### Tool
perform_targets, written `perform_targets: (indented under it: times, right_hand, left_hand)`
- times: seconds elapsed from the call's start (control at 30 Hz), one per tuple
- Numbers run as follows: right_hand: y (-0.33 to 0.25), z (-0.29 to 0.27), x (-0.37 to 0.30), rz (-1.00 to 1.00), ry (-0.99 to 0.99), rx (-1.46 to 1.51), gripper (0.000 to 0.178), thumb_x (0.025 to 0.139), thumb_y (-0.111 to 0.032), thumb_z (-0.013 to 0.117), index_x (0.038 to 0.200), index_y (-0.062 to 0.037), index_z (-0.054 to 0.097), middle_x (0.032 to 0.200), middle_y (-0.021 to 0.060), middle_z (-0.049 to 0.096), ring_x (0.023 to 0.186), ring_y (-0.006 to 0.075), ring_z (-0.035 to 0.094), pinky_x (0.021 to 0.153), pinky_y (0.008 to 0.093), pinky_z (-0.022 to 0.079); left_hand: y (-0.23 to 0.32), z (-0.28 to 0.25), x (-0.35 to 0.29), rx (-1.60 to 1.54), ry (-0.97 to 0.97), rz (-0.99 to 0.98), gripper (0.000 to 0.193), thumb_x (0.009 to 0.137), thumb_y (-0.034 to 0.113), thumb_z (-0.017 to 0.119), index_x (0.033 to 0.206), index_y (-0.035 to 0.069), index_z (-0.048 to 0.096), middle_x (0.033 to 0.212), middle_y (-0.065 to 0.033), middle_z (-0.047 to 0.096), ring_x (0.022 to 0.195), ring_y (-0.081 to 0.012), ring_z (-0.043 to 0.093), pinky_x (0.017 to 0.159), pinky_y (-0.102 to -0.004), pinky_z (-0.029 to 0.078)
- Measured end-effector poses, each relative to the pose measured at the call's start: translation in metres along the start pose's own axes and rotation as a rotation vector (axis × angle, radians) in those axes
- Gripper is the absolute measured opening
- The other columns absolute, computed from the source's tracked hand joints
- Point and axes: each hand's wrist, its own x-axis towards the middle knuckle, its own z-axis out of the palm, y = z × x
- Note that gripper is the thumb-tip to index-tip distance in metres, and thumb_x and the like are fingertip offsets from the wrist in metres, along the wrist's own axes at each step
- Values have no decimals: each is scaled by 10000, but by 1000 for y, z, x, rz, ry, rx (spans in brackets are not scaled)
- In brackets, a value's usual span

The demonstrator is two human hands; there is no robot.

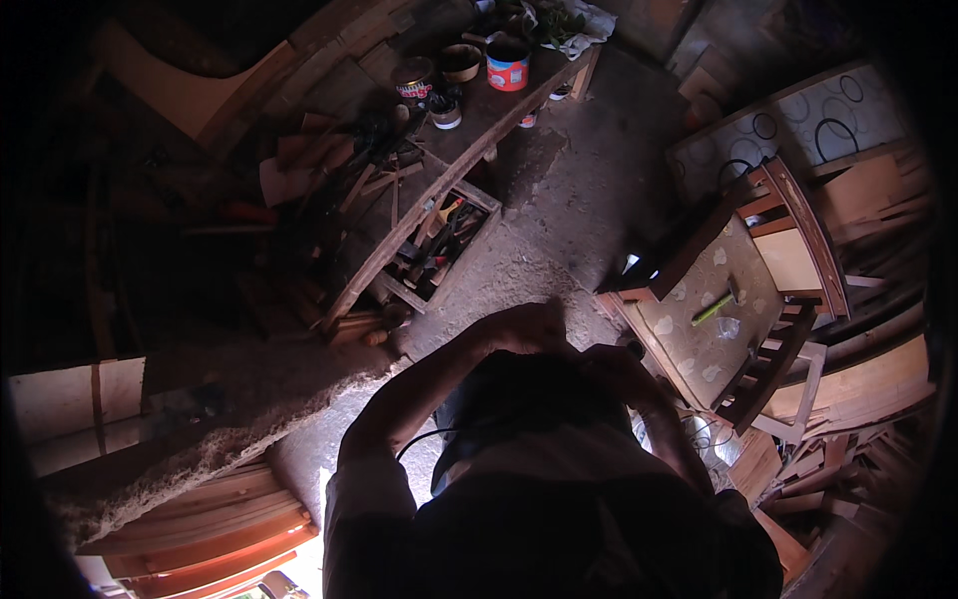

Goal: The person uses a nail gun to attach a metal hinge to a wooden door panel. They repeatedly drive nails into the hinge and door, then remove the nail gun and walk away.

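Observation:
In the dim light, my left hand (537,325) is raised in front of my body with its fingers curled closed. Whatever it holds, if anything, is hidden. My right hand (611,365) is close beside it, also closed, and a small dark round end (636,349) shows at its outer side. Shadow hides what that belongs to. To the right stands a wooden chair with a patterned seat (689,329). On the seat lie a hammer with a bright green handle (713,308) and a small clear plastic bag (728,327).
A long workbench (409,240) runs diagonally at the left, with an open tool drawer (439,240). A red bucket (507,68) and a brown bowl (460,64) stand at its far end. Scrap wood (828,469) is piled at right. Patterned panels (788,125) lean behind the chair.

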Motion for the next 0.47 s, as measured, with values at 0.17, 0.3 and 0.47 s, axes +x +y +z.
perform_targets:
  times: [0.17, 0.3, 0.47]
  right_hand:
    - [-5, -15, 1, -8, -4, -138, 307, 989, -258, 642, 1179, -27, 709, 1017, 104, 736, 925, 149, 676, 836, 340, 536]
    - [-1, -31, 7, 38, -68, -172, 306, 986, -258, 654, 1180, -28, 710, 1031, 113, 742, 951, 165, 692, 838, 346, 541]
    - [19, -51, 23, -4, -203, -126, 337, 978, -292, 676, 1214, -52, 702, 1060, 136, 747, 993, 188, 708, 886, 336, 547]
  left_hand:
    - [6, 11, -11, 244, 527, 191, 252, 873, 327, 713, 899, 76, 704, 893, -126, 658, 884, -338, 645, 790, -439, 523]
    - [-12, 21, -53, 602, 836, 275, 130, 863, 211, 727, 852, 95, 669, 826, -99, 621, 826, -315, 619, 722, -431, 516]
    - [-19, 71, -110, 338, 1014, -101, 181, 890, 220, 676, 825, 60, 622, 866, -132, 625, 871, -329, 633, 741, -466, 533]
